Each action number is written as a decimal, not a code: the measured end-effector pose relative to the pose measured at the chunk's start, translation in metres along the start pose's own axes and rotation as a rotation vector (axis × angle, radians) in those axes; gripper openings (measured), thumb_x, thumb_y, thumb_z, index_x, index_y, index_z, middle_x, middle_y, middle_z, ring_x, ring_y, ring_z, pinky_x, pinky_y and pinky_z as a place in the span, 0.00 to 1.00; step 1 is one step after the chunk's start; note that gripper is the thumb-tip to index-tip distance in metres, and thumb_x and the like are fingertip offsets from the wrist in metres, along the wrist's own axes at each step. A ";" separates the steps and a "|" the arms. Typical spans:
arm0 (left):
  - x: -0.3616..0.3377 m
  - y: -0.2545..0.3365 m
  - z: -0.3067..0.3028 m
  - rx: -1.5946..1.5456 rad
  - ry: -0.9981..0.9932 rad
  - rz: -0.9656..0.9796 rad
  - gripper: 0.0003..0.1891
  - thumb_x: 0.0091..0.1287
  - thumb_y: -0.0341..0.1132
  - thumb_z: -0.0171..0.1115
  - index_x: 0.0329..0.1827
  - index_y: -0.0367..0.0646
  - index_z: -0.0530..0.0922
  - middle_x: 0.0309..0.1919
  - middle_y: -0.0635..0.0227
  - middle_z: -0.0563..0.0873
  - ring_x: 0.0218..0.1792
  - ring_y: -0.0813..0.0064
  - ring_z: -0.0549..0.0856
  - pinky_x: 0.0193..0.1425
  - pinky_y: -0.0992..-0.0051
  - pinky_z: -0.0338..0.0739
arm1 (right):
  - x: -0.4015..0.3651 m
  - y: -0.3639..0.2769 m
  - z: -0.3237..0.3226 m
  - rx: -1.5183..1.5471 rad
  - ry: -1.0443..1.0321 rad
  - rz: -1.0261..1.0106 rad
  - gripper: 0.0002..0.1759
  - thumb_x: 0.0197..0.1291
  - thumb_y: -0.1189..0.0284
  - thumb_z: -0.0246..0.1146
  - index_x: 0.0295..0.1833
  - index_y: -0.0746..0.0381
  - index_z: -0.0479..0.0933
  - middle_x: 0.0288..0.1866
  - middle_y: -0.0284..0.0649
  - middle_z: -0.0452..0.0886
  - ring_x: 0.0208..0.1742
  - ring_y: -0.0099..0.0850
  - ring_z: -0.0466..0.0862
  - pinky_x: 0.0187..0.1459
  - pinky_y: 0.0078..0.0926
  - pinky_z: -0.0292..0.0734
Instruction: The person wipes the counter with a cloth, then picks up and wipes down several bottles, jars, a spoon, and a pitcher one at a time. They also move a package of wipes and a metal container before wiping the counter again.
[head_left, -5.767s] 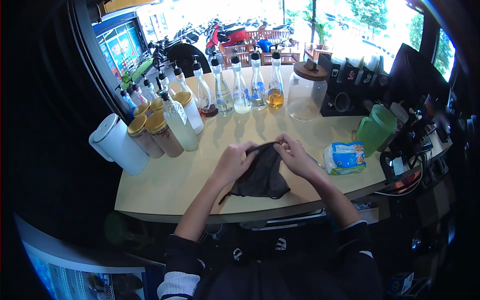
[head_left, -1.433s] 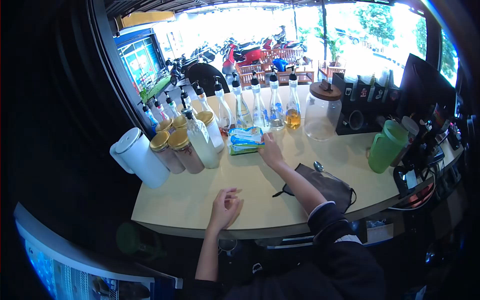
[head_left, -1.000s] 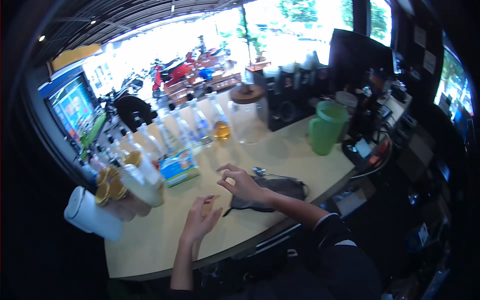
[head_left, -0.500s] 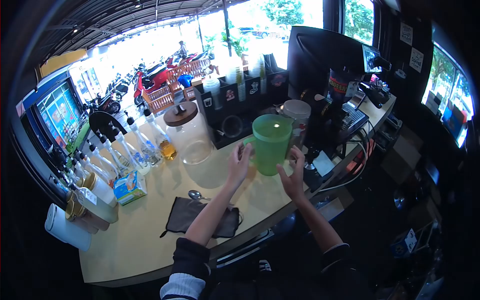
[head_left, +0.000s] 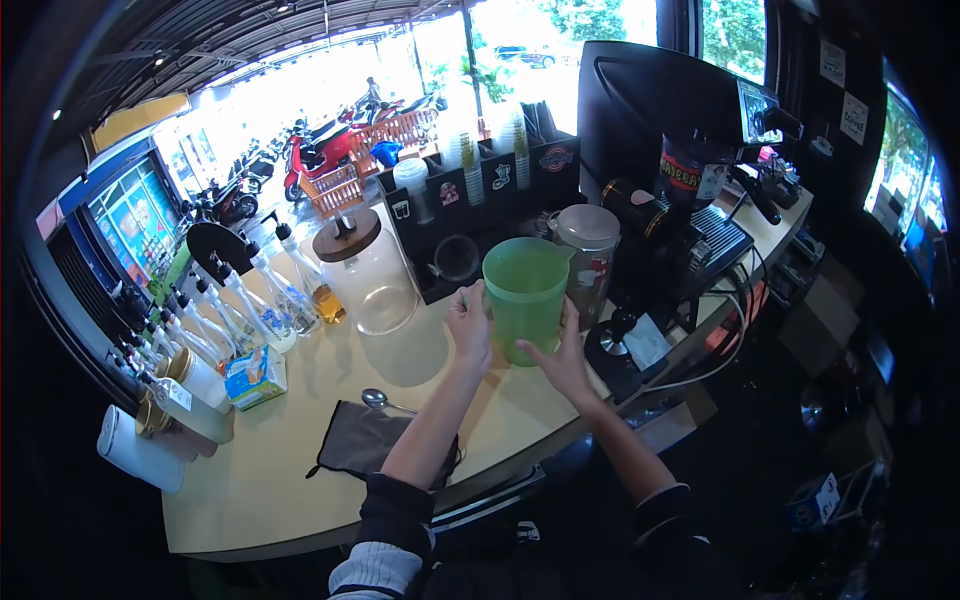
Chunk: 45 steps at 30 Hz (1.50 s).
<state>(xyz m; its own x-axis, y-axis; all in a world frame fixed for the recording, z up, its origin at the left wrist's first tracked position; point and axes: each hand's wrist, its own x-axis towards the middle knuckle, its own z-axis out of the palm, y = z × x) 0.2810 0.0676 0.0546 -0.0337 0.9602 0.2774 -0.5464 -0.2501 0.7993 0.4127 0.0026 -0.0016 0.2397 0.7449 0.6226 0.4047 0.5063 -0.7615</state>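
A green plastic pitcher (head_left: 525,300) stands upright on the pale counter (head_left: 290,480), between my two hands. My left hand (head_left: 469,325) is closed round the handle on its left side. Against the lower right side of the pitcher lies my right hand (head_left: 562,360), its thumb across the front and its fingers along the side. Just behind the pitcher is a clear lidded container (head_left: 588,240). Nearer me, a dark grey cloth (head_left: 365,440) lies flat with a metal spoon (head_left: 375,398) at its upper edge, partly behind my left forearm.
A glass jar with a wooden lid (head_left: 375,290) stands left of the pitcher. Pump bottles (head_left: 265,315) line the left edge beside a small box (head_left: 256,378). A black cup holder (head_left: 500,180) is behind; a coffee machine (head_left: 690,200) and tamper (head_left: 613,335) are on the right.
Both hands have closed in on the pitcher; the left now grips the handle and the right touches its side. The pitcher appears slightly lower and further left as the view shifted.
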 end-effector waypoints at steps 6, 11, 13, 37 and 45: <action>-0.008 0.033 -0.004 -0.035 0.049 0.034 0.19 0.71 0.34 0.57 0.20 0.54 0.64 0.19 0.85 0.69 0.22 0.94 0.65 0.25 0.85 0.58 | 0.004 -0.020 0.014 0.039 -0.007 -0.005 0.54 0.46 0.73 0.76 0.72 0.67 0.47 0.69 0.52 0.60 0.70 0.40 0.65 0.69 0.37 0.63; -0.017 0.077 -0.030 -0.045 0.050 0.094 0.18 0.71 0.34 0.57 0.20 0.54 0.64 0.19 0.86 0.67 0.22 0.95 0.63 0.26 0.85 0.57 | 0.004 -0.061 0.038 0.002 -0.046 -0.043 0.55 0.45 0.73 0.76 0.72 0.66 0.47 0.69 0.50 0.60 0.69 0.39 0.65 0.69 0.38 0.63; -0.023 0.100 -0.046 0.017 0.078 0.115 0.18 0.71 0.34 0.58 0.20 0.54 0.63 0.20 0.86 0.66 0.23 0.94 0.61 0.27 0.85 0.56 | -0.001 -0.083 0.054 0.128 -0.076 0.012 0.57 0.42 0.67 0.78 0.72 0.67 0.48 0.69 0.52 0.59 0.69 0.41 0.65 0.66 0.39 0.64; -0.164 0.329 -0.365 0.247 0.535 0.358 0.15 0.69 0.33 0.59 0.22 0.52 0.68 0.24 0.84 0.73 0.26 0.94 0.69 0.31 0.85 0.63 | -0.145 -0.249 0.363 0.387 -0.701 -0.031 0.60 0.36 0.62 0.82 0.70 0.66 0.51 0.67 0.50 0.63 0.68 0.40 0.68 0.66 0.46 0.68; -0.188 0.369 -0.444 0.197 0.622 0.401 0.15 0.69 0.33 0.59 0.22 0.53 0.67 0.20 0.87 0.67 0.22 0.94 0.65 0.27 0.85 0.61 | -0.182 -0.271 0.450 0.401 -0.790 -0.053 0.64 0.34 0.61 0.82 0.72 0.68 0.49 0.67 0.51 0.63 0.69 0.40 0.67 0.68 0.41 0.65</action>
<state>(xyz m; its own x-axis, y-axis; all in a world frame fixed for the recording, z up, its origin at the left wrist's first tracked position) -0.2862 -0.1495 0.0606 -0.6947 0.6700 0.2617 -0.2357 -0.5557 0.7973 -0.1375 -0.0752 0.0107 -0.5095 0.7237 0.4654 0.0228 0.5521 -0.8335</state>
